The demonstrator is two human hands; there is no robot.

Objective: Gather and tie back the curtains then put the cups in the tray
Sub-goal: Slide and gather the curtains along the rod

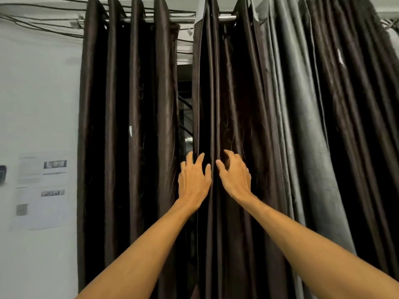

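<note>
Two dark brown satin curtains hang from a metal rod (226, 17). The left curtain (129, 126) is bunched in folds; the right curtain (233, 104) spreads wider. A narrow gap (184, 117) separates them. My left hand (194, 180) reaches to the right curtain's inner edge, fingers spread and lightly bent against the fabric. My right hand (234, 175) sits just beside it on the same curtain, fingers hooked like a claw into a fold. No cups or tray are in view.
A grey curtain (306, 126) hangs to the right of the brown ones, with more dark fabric beyond it. A white wall (38, 93) on the left carries taped paper notices (41, 190). Black cables (43, 18) run along the top.
</note>
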